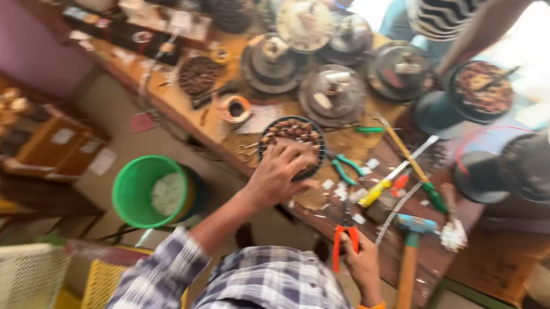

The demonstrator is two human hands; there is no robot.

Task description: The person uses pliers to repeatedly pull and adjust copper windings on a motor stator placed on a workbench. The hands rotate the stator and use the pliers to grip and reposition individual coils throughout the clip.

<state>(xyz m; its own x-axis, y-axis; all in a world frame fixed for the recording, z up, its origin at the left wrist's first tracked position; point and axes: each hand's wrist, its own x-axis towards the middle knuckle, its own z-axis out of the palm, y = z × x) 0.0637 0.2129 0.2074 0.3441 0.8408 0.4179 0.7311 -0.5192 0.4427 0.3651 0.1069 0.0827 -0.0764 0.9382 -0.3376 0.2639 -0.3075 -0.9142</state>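
Observation:
My left hand (281, 171) reaches forward and rests on the near rim of a round dark motor stator with copper windings (291, 134) on the wooden workbench (392, 248). My right hand (362, 260), with an orange band at the wrist, is closed around orange-handled pliers (345, 239) at the bench's near edge. The pliers' jaws point away from me. My sleeves are blue and white plaid.
Green-handled pliers (344, 165), a yellow screwdriver (384, 185), a green screwdriver (424, 178) and a hammer (409, 258) lie right of the stator. Several fan motors (334, 92) fill the back. Another person in a striped shirt (449, 10) stands opposite. A green bucket (142, 193) sits below.

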